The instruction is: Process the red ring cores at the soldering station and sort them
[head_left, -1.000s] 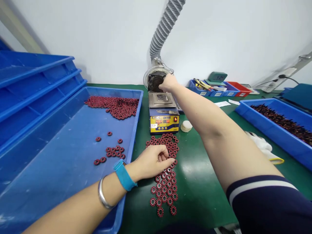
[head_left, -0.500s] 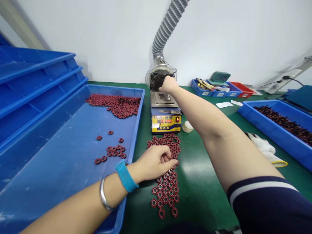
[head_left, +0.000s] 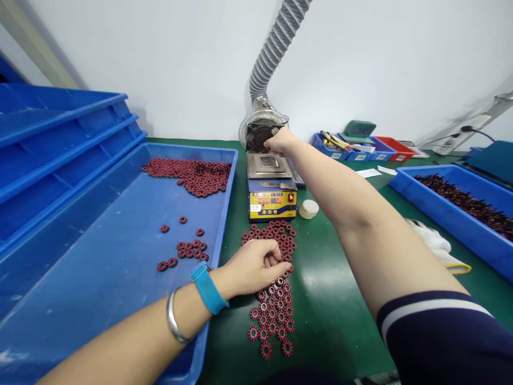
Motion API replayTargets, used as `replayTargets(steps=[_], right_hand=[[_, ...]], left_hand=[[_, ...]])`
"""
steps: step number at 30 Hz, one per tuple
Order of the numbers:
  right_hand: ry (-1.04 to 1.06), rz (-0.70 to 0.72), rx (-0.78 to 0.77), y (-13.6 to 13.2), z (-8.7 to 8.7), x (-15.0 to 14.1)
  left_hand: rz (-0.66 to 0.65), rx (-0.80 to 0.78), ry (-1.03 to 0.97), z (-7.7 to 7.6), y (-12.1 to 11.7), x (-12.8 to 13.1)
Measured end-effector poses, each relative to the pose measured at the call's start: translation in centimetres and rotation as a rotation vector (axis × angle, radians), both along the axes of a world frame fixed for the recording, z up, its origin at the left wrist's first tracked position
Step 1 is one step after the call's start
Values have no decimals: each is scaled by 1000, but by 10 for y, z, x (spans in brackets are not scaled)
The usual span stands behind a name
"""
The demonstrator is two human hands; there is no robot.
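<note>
To the far left of the yellow-fronted machine point(head_left: 276, 207) I see stacked blue trays point(head_left: 72, 133). Between them and the machine lies the large tray point(head_left: 100, 251). In it are red rings point(head_left: 204, 184), heaped at the far end and scattered nearer; I suppose the walls stop them from sliding off. My left hand point(head_left: 254, 267) is over other red rings, which lie flat on the green table point(head_left: 336, 299) in front of the machine, probably for easy reach. Its fingers curl loosely, the thumb stands a little apart, and nothing seems to be held. Behind the machine stands a fan point(head_left: 258, 139) under a grey duct point(head_left: 276, 48), placed there, I believe, to draw away hot air. My right hand point(head_left: 280, 142) is above the machine's rear, before the fan, perhaps high because of heat. Its fingers are bent close together; what is between them, I cannot tell. Just right of the machine is a white round block point(head_left: 308, 209), and farther right a blue tray of dark parts point(head_left: 465, 205).
</note>
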State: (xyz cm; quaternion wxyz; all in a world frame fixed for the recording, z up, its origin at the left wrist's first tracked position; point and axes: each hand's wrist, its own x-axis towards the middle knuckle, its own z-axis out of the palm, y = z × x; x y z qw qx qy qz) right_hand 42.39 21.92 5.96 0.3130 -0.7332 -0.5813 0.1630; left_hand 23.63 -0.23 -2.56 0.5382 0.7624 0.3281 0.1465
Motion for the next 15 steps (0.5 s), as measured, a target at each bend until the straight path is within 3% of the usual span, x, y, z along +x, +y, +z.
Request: replayTargets(steps=[5, 9, 12, 15], right_hand=[[-6, -28, -49, 0, -7, -3], [86, -54, -30, -6, 2, -3], [277, -41, -23, -23, 16, -2], [555, 75, -7, -62, 21, -4]], left_hand=[[10, 14, -4, 0, 0, 0], [14, 51, -7, 0, 0, 0], [40, 31, -49, 0, 0, 1], [133, -41, -147, 3, 2, 1]])
